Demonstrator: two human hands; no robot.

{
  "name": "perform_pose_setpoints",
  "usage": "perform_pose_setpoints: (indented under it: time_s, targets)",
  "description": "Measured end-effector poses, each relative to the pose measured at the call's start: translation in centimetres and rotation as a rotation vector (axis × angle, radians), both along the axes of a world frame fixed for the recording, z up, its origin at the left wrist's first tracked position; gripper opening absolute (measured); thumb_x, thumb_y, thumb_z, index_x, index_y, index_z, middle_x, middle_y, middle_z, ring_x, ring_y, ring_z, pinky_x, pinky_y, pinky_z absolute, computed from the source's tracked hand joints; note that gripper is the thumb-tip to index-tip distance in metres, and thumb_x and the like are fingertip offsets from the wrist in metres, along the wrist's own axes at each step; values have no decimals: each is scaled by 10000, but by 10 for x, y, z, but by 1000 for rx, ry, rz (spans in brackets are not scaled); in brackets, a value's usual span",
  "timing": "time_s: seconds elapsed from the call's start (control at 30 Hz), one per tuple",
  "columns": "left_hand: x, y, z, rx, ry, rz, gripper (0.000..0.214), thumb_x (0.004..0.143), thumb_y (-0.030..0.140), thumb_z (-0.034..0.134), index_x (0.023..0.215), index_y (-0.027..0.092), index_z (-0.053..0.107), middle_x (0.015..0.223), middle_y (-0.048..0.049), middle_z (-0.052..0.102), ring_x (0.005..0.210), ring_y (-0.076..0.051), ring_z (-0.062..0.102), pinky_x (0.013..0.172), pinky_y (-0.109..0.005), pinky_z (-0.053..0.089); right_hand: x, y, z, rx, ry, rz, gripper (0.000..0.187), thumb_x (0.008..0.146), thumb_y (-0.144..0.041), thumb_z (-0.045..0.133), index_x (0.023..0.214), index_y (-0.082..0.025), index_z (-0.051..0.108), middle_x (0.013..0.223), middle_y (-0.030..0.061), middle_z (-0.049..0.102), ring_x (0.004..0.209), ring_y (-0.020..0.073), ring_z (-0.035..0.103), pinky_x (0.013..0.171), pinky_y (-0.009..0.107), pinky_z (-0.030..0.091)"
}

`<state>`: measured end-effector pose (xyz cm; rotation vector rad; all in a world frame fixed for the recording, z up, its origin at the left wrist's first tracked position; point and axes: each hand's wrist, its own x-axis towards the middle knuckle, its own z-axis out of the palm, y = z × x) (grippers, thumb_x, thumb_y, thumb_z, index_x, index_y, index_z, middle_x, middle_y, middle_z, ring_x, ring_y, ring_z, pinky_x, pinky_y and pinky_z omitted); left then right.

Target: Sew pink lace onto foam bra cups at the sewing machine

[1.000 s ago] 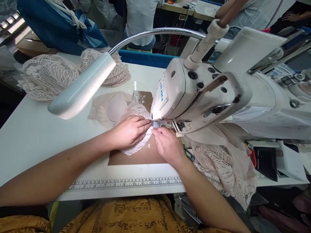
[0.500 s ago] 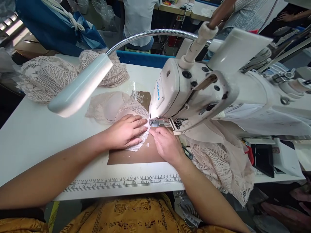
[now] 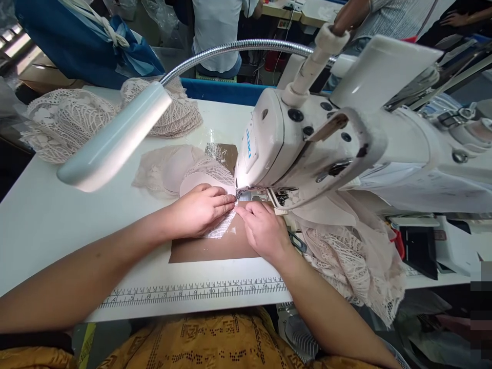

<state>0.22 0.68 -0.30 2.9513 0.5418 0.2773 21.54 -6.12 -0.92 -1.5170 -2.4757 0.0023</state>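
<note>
A pale lace piece (image 3: 221,229) with a smooth rounded cup (image 3: 198,180) lies by the needle area (image 3: 238,195) of a white sewing machine (image 3: 265,138). My left hand (image 3: 203,210) rests on the lace from the left, fingers stretched out and close together, tips near the presser foot. From the right, my right hand (image 3: 265,228) has its thumb and index finger closed at the lace edge, just in front of the needle. Its other fingers are curled under. Beneath the lace is a brown sheet (image 3: 207,252) on the white table (image 3: 142,261).
Lace stacks (image 3: 73,120) stand at the back left, under a lamp (image 3: 115,138) on a bendy neck. More lace (image 3: 346,256) hangs off the right front edge. Small snips (image 3: 296,241) lie beside my right wrist. A printed ruler (image 3: 200,293) runs along the front. People are beyond.
My left hand's fingers have drawn together and shifted slightly towards the needle, exposing more of the cup behind them. My right hand stays nearly where it was. The view has shifted a little.
</note>
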Motion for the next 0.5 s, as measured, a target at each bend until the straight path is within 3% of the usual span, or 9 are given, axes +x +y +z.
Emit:
perform_pose_setpoints:
  time_s: [0.2, 0.5]
  targets:
    - [2, -1, -3, -2, -63, 43, 386, 983, 289, 451, 1317, 132, 566, 1345, -120, 597, 1199, -287, 525, 969, -431, 417, -2, 3, 0, -84, -37, -94, 410, 937, -148, 416, 1276, -217, 634, 867, 73, 662, 843, 229, 551, 662, 323, 368]
    - [6, -2, 2, 39, -33, 100, 416, 962, 382, 453, 1276, 145, 589, 1352, -140, 574, 1112, -323, 530, 918, -475, 426, 1, 1, 0, -77, -8, -85, 396, 925, -143, 440, 1265, -206, 634, 927, 84, 668, 878, 228, 565, 696, 327, 389]
